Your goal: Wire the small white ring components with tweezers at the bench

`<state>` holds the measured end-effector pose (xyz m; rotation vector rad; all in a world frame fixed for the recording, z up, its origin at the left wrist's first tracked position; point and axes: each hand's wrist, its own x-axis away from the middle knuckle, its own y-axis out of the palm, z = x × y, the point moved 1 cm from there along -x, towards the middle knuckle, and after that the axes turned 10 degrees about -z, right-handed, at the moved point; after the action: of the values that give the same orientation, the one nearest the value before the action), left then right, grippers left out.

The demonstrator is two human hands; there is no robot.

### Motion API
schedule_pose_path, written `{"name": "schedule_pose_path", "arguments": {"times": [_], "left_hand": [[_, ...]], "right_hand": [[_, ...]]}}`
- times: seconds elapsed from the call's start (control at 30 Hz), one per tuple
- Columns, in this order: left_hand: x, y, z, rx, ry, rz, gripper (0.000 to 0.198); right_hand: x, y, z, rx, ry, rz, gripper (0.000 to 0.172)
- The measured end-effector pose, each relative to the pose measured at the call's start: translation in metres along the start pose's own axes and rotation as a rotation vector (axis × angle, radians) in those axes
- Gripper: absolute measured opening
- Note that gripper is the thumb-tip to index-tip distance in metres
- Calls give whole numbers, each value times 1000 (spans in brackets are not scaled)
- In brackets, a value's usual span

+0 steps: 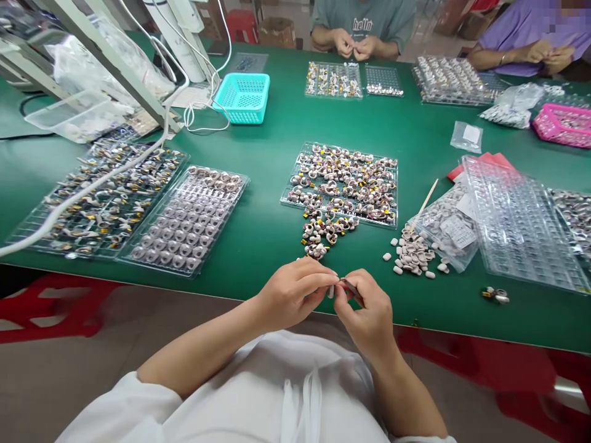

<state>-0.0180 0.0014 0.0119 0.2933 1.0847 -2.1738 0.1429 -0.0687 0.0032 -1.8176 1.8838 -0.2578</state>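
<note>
My left hand (295, 292) is closed in a pinch on a small pale plastic part (331, 291) just over the table's front edge. Close against it, my right hand (367, 307) is closed around a thin dark piece (351, 287), whose kind I cannot make out; its tip meets the part. Beyond my hands lies a loose pile of small pale assemblies with yellow tabs (316, 237). It spills from a clear tray (391, 218) packed with similar pieces. To the right sits a heap of small beige caps (412, 251) beside a plastic bag of caps (455, 231).
At left stand a clear tray of round cups (173, 221) and a fuller parts tray (106, 197), crossed by a white cable (92, 184). A turquoise basket (244, 114) is farther back. Stacked clear trays (521, 221) lie right. Two people work across the table.
</note>
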Motion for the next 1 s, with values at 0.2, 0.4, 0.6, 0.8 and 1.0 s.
{"name": "schedule_pose_path", "arguments": {"times": [0.2, 0.4, 0.6, 0.8, 1.0], "left_hand": [[4, 5, -3, 4, -19, -60, 32], [-3, -9, -8, 29, 1, -318, 26], [-5, -13, -12, -56, 61, -417, 16], [-2, -7, -15, -144, 33, -322, 9], [0, 0, -13, 20, -183, -177, 10]], "right_hand": [[8, 8, 4, -31, 107, 14, 17], [-2, -12, 4, -35, 201, -303, 22], [-7, -16, 7, -113, 341, -467, 22], [1, -5, 17, -287, 433, -305, 21], [9, 5, 19, -399, 462, -105, 24]]}}
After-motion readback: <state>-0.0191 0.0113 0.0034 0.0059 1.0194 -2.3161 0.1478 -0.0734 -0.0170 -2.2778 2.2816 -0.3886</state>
